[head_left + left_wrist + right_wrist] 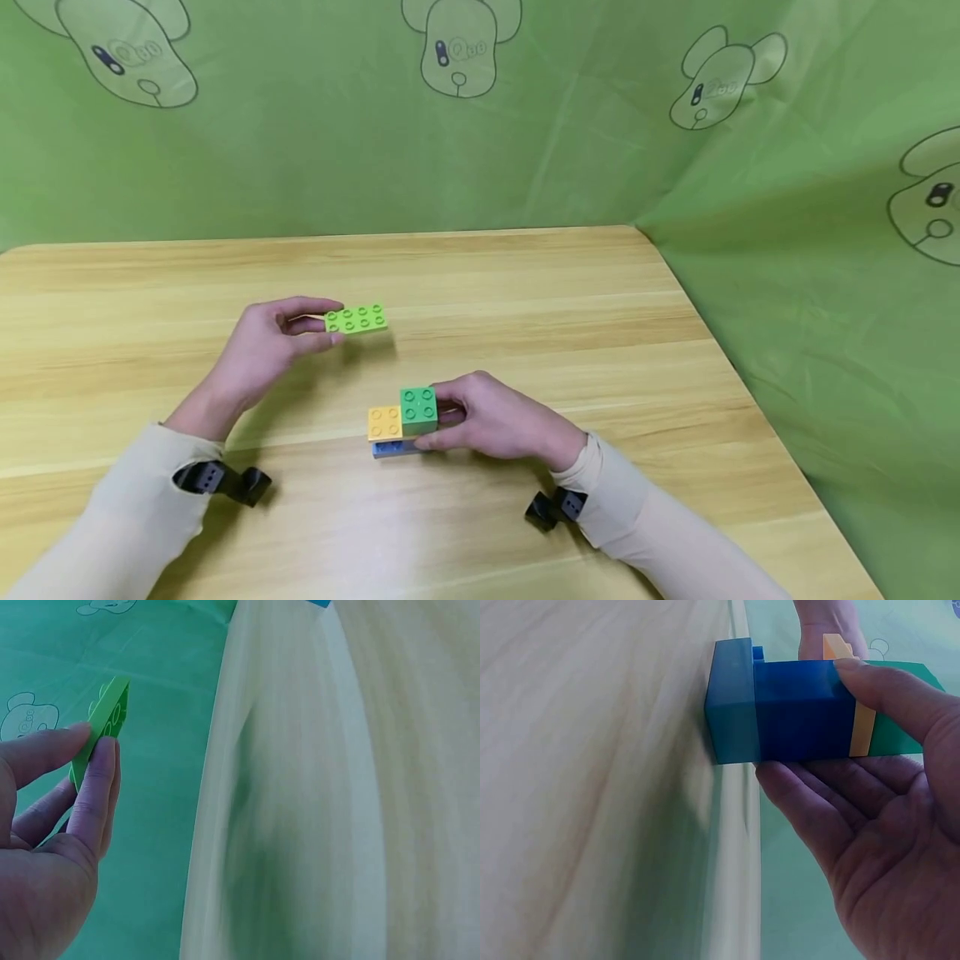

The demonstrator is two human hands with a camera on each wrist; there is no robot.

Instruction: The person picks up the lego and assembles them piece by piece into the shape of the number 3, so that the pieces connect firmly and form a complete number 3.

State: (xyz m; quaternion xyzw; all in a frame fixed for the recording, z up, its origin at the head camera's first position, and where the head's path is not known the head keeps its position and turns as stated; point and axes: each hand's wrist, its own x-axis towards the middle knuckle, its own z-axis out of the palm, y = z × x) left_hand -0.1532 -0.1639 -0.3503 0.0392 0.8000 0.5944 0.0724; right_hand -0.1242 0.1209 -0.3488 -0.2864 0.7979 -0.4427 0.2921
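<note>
My left hand (258, 346) pinches a thin lime-green building-block plate (356, 320), two studs by several, between thumb and fingers. The plate is held above the table, studs up in the head view. My right hand (502, 417) grips a stack of building blocks from its right side. On top of the stack is a green brick (418, 410), joined to one end of a thin yellow-orange plate (384, 422). Under that plate come a dark blue brick (806, 712) and a lighter blue brick (731, 705) at the bottom. Whether the stack touches the table I cannot tell.
The wood-grain table (525, 292) ends at a back edge and a slanting right edge. A green curtain (315, 150) printed with cartoon heads hangs behind it and along the right. Each wrist wears a small black camera (221, 481).
</note>
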